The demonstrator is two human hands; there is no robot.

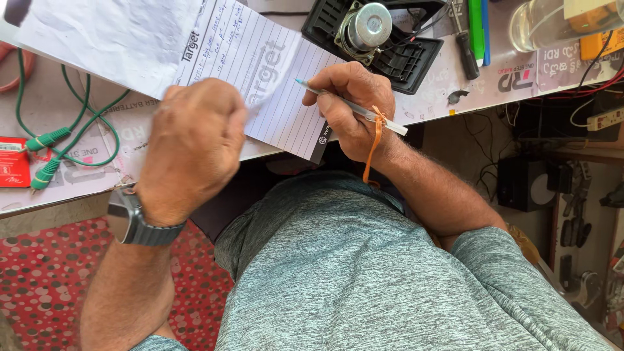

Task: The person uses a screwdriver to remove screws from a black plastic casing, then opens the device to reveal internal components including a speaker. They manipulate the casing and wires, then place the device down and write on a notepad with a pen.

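My right hand [351,107] grips a slim pen [356,109] with its blue tip resting on a lined notepad [273,78] at the table's near edge. An orange thread is tied round that wrist. My left hand [192,146], blurred, rests on the pad's left side with fingers curled; a turned-up white page [110,36] lies just above it. I cannot see whether the fingers pinch the paper. A grey watch [130,221] sits on the left wrist.
A black speaker housing with a metal magnet [370,32] lies beyond the pad. Green cables with plugs [49,153] trail at left, beside a red packet [13,162]. Screwdrivers [468,32] and a clear jar [552,23] sit at right. Gear and wires crowd the floor.
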